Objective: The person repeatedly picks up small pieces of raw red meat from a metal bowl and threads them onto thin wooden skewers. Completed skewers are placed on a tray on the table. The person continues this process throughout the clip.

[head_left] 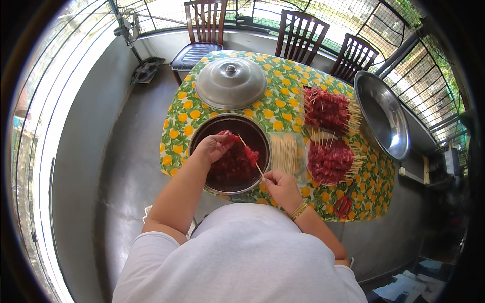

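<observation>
Here, the right hand (282, 189) clasps the stick (259, 170) low, and the left hand's (209, 147) fingers pinch meat (251, 157) near its top, over the pot (230, 115). Piercing centrally, stick steady, fingertips clear of the point, should work best.

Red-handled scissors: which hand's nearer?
Right. The right hand is left of the scissors, pinching a skewer; the left hand is farther left, over the pot.

Grey floor (129, 166), dark wooden chairs (196, 56), bright barred windows (404, 76)
</observation>
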`<state>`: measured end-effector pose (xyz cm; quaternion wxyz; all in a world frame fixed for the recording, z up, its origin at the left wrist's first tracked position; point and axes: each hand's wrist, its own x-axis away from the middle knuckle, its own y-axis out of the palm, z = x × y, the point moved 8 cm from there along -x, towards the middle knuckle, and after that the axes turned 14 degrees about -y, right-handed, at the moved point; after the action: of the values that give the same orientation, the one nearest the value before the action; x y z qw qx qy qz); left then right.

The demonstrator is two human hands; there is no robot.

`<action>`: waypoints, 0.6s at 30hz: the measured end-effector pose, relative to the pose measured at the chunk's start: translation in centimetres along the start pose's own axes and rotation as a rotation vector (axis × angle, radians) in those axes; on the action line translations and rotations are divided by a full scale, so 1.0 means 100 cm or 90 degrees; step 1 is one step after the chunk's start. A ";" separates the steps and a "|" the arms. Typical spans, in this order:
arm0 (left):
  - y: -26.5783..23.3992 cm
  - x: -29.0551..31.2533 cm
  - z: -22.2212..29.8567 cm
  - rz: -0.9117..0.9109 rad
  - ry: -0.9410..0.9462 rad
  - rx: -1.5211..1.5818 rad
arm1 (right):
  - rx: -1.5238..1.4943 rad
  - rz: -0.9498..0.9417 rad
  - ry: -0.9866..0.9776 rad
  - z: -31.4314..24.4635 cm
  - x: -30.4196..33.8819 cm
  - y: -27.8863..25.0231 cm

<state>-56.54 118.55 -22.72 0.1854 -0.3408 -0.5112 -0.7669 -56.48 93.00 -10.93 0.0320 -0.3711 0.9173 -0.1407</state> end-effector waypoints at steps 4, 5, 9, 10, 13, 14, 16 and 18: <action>0.001 0.000 0.003 -0.028 0.046 -0.092 | 0.014 -0.020 -0.031 -0.005 -0.001 0.002; 0.001 0.000 0.004 -0.017 0.055 -0.115 | 0.024 -0.028 -0.044 -0.006 -0.003 0.003; 0.001 0.003 0.008 0.059 0.125 -0.150 | 0.034 -0.038 -0.053 -0.003 -0.002 0.004; 0.001 0.004 0.008 0.071 0.128 -0.134 | 0.042 -0.037 -0.066 -0.004 -0.001 0.004; 0.002 0.008 0.004 0.059 0.104 -0.134 | 0.032 -0.035 -0.057 0.000 0.000 0.003; 0.003 0.010 0.001 0.048 0.089 -0.142 | 0.025 -0.031 -0.050 0.002 0.000 0.003; 0.010 0.015 0.002 0.018 0.101 -0.213 | 0.006 -0.020 -0.031 0.003 0.001 0.002; 0.017 0.020 0.004 0.001 0.113 -0.271 | -0.024 -0.009 -0.006 0.004 0.004 0.000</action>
<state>-56.72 118.36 -20.02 0.1541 -0.3035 -0.3192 -0.8844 -56.66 92.63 -11.28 0.0286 -0.3786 0.9170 -0.1221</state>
